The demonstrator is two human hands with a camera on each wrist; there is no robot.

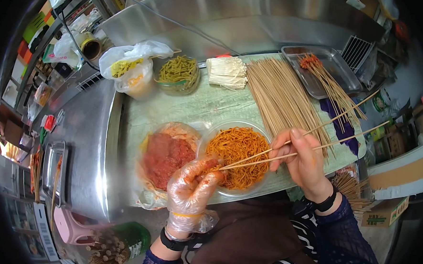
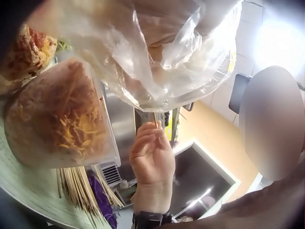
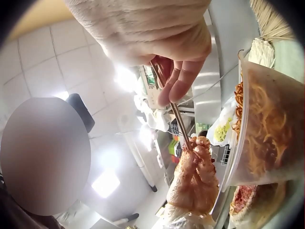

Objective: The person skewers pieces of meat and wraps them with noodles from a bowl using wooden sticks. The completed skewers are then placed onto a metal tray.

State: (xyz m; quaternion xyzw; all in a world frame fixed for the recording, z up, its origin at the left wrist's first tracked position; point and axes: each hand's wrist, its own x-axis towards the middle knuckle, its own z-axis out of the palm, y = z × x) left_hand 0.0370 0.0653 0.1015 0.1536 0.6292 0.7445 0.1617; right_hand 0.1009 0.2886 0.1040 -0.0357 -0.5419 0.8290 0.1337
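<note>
My left hand (image 1: 190,188), in a clear plastic glove smeared with red, pinches the tips of two thin wooden skewers (image 1: 350,138) in the head view. The bare right hand (image 1: 301,160) grips the same skewers further along, their long ends reaching out to the right. A round tub of orange-red shreds (image 1: 236,154) stands just behind the hands. Beside it, left of the tub, lies a bag of red minced paste (image 1: 167,156). The right wrist view shows the gloved fingers (image 3: 195,167) curled at the skewer tips; whatever they enclose is mostly hidden.
Behind lie a tub of green beans (image 1: 179,74), white enoki-like strands (image 1: 226,73) and a broad pile of skewers (image 1: 286,99). At the right, a metal tray (image 1: 333,78) holds skewers with red ends (image 1: 310,61). A bagged container (image 1: 134,78) stands at the back left.
</note>
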